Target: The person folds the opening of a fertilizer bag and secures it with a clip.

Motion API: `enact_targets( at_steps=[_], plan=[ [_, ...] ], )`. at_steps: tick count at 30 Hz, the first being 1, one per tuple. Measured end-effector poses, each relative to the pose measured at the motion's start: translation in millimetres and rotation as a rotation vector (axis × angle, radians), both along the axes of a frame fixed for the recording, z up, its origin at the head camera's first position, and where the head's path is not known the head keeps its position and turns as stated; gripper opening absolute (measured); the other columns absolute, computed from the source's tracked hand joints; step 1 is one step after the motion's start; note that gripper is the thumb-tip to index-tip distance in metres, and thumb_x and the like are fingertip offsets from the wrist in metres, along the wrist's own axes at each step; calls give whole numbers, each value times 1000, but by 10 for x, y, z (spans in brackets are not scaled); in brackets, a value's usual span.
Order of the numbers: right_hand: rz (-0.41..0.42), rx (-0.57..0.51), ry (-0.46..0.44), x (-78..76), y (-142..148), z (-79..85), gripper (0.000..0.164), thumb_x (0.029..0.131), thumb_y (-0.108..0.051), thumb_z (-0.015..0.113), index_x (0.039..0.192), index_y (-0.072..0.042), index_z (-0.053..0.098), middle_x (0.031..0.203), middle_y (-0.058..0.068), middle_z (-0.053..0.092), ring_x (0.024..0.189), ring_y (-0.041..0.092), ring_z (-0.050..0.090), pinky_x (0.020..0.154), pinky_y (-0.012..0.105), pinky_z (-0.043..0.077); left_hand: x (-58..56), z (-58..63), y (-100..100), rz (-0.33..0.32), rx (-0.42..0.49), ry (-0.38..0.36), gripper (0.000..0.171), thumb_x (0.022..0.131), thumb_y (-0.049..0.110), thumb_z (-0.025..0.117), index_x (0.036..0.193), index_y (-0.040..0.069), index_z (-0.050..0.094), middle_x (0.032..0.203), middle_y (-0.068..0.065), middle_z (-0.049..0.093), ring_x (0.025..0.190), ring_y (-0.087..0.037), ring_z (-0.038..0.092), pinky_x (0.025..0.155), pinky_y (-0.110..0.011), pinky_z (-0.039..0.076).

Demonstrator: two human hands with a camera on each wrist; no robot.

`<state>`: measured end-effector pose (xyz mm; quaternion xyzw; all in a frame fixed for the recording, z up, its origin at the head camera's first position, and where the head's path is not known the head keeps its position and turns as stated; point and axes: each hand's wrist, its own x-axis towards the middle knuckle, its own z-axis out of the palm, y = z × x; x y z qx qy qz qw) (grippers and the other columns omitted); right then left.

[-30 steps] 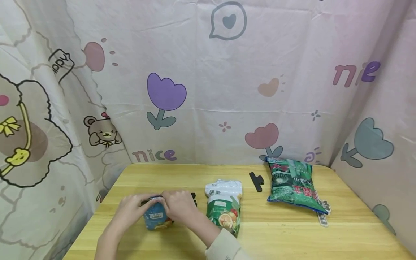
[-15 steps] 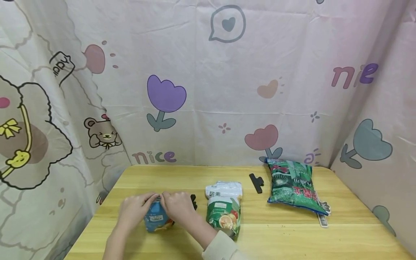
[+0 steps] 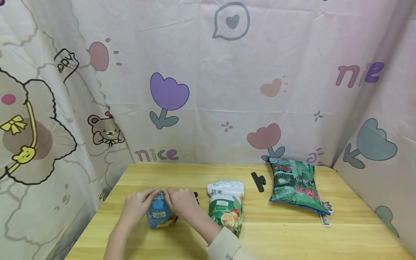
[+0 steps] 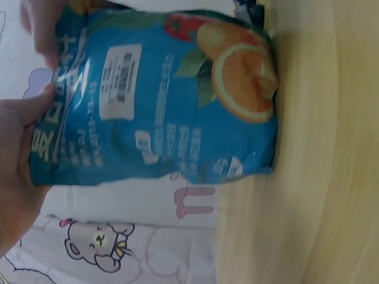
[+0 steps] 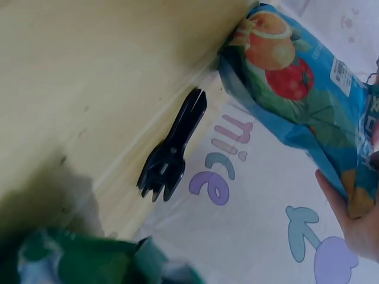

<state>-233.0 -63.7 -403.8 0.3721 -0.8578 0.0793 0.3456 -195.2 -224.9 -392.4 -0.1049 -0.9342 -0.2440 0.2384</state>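
A blue bag [image 3: 158,216] with orange and tomato pictures stands upright at the table's left side. My left hand [image 3: 138,205] pinches one end of its top edge between thumb and fingers. At the other end my right hand [image 3: 182,203] grips the same edge. The left wrist view shows the bag's front with its white barcode label [image 4: 120,81], its base down at the wooden tabletop. Behind my right hand lies a black bag clip [image 5: 167,155], mostly hidden in the head view.
A white-and-green bag [image 3: 225,209] stands right of my right forearm. Farther right are another black clip [image 3: 259,181] and a bigger green bag [image 3: 294,186], which overlaps a flat grey-and-white piece [image 3: 325,219]. A printed curtain [image 3: 208,137] surrounds the wooden table [image 3: 286,238].
My left hand has shifted right, closer to my right hand along the bag's top. The dark gap seen there earlier no longer shows; the printed top strip stands up between the hands.
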Motion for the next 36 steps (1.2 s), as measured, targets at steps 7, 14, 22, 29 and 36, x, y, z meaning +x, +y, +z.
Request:
enact_targets(
  at_steps=[7, 14, 22, 29, 36],
  plan=[
    [98, -55, -146, -11, 81, -2, 19, 94, -17, 50, 86, -12, 66, 62, -6, 60, 45, 0, 45, 39, 10, 31, 2, 24, -68, -48, 60, -47, 18, 91, 16, 60, 102, 7, 70, 92, -11, 68, 75, -26, 64, 68, -43, 50],
    [73, -61, -85, -17, 65, -39, 17, 94, -16, 52, 82, -11, 63, 61, -5, 60, 47, 1, 50, 40, 9, 33, -4, -6, -24, -58, 19, 107, 12, 86, 9, 64, 95, 6, 72, 72, -6, 67, 41, -1, 27, 41, -23, 29],
    [173, -206, -247, -4, 159, 12, 20, 96, -19, 51, 86, -12, 67, 74, -5, 65, 59, -1, 55, 50, 8, 41, 23, -28, -162, -79, 188, -9, 17, 90, 14, 61, 100, 6, 71, 89, -10, 69, 44, -4, 41, 45, -25, 37],
    [188, -211, -204, -20, 225, 1, 19, 95, -14, 52, 84, -10, 67, 70, -4, 64, 54, -2, 52, 48, 6, 38, 67, -39, -220, -52, 179, 18, 20, 91, 13, 59, 103, 1, 69, 89, -13, 68, 37, -1, 22, 43, -25, 33],
    [141, -220, -166, -30, 208, -4, 18, 93, -14, 55, 79, -9, 67, 61, -4, 61, 45, -2, 47, 42, 5, 32, 8, -96, -160, 11, 171, 111, 17, 88, 9, 62, 100, 1, 70, 80, -12, 68, 37, 1, 27, 39, -24, 31]
  ],
)
